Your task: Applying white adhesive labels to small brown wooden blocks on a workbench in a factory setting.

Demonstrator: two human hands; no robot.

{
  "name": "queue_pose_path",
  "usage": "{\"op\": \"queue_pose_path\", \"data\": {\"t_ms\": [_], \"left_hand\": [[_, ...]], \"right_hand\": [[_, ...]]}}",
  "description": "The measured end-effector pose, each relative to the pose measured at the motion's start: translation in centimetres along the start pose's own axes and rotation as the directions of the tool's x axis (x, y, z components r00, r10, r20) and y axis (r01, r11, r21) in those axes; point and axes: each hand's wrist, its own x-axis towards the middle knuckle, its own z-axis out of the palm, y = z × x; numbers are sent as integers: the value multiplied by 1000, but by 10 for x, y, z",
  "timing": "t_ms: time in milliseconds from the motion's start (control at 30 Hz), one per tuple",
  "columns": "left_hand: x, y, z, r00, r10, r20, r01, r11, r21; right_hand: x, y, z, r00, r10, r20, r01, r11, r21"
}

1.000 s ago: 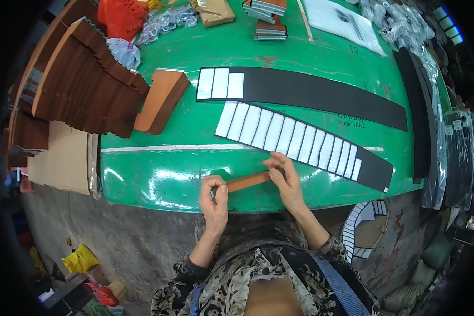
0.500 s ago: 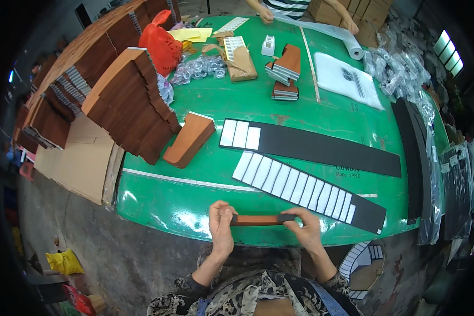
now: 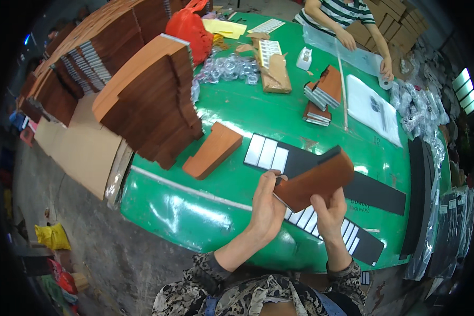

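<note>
Between both hands, above the green table (image 3: 168, 216), is a reddish-brown wood-coloured board (image 3: 318, 181) with one rounded end and a black strip along its far edge. My left hand (image 3: 267, 208) pinches its lower left end, where a pale edge shows. My right hand (image 3: 331, 213) grips the near right side, thumb on the broad face and fingers partly hidden beneath. Under the hands lie two black strips (image 3: 379, 192) bearing white rectangular pads (image 3: 266, 152). A similar brown board (image 3: 213, 151) rests on the table to the left.
Tall stacks of brown boards (image 3: 152, 100) stand at the left beside cardboard (image 3: 81, 142). Farther back are a red bag (image 3: 189, 34), clear plastic rings (image 3: 229, 68) and smaller brown pieces (image 3: 324, 89). Across the table a person's hands (image 3: 346, 39) handle a clear film roll (image 3: 385, 83).
The board has been raised, moved right and turned from edge-on so its broad face shows. Both hands have shifted with it. The view has shifted, and the other person has leaned in.
</note>
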Motion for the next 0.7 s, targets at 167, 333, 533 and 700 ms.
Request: {"op": "queue_pose_path", "data": {"t_ms": [167, 333, 533, 700], "left_hand": [[14, 46, -31, 845, 462, 269, -422, 269, 866], [14, 111, -71, 738, 538, 407, -353, -207, 913], [11, 136, -84, 721, 519, 460, -152, -529, 835], [7, 141, -79, 777, 382, 501, -30, -772, 635]], "right_hand": [[122, -2, -39, 981, -32, -193, 19, 998, -66], [247, 28, -103, 960, 69, -270, -95, 992, -82], [341, 93, -140, 915, 220, -337, -253, 966, -55], [335, 79, -123, 920, 42, -388, -347, 547, -762]]}}
